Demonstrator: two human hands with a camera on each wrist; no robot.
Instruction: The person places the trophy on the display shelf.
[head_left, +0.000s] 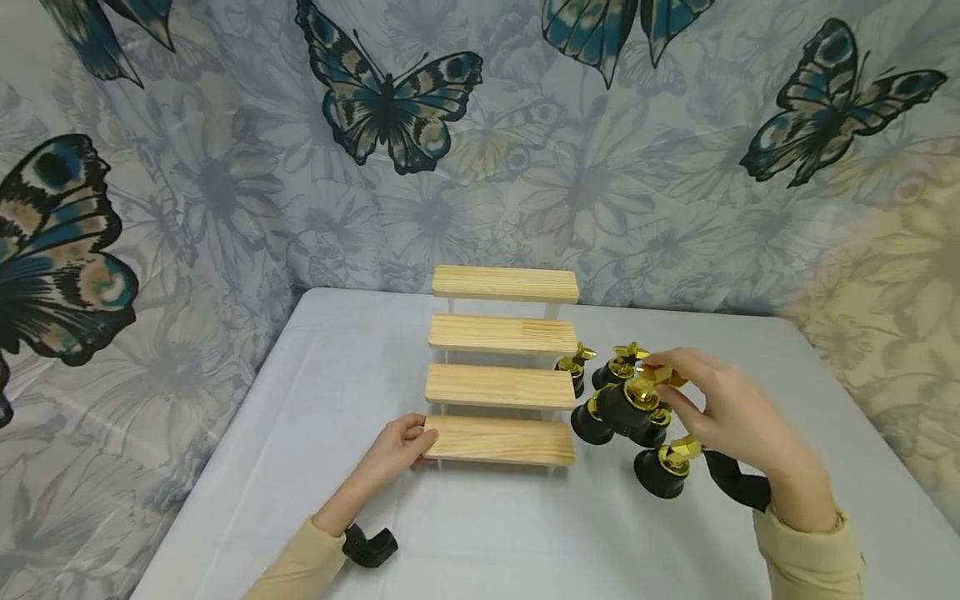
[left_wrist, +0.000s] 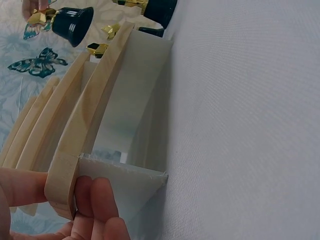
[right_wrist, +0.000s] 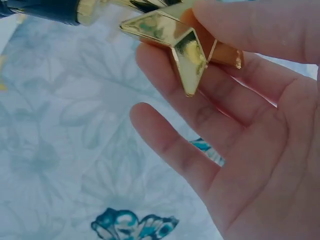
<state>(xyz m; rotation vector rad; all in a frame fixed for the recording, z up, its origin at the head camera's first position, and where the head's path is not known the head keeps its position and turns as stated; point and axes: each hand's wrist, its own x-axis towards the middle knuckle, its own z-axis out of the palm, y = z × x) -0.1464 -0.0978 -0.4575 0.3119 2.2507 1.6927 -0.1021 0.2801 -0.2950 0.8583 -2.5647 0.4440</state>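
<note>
Right hand (head_left: pixel 738 412) fingers pinch a tilted black trophy with shiny gold star (head_left: pixel 630 404); beside them, perhaps five similar trophies (head_left: pixel 658 475). Left hand's (head_left: pixel 393 443) fingers grip a four-tier pale-wood shelf (head_left: pixel 502 440).

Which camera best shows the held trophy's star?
The right wrist view: the star is large and close there. The head view shows it small, partly covered by the right hand; the left wrist view shows it small, at upper left.

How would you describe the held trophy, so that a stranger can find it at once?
On the white table, find the four-board wooden shelf, then look right to the group of black-and-gold trophies. Your trophy is the raised one: the right hand pinches its gold star, while its neighbours stand unheld.
</note>
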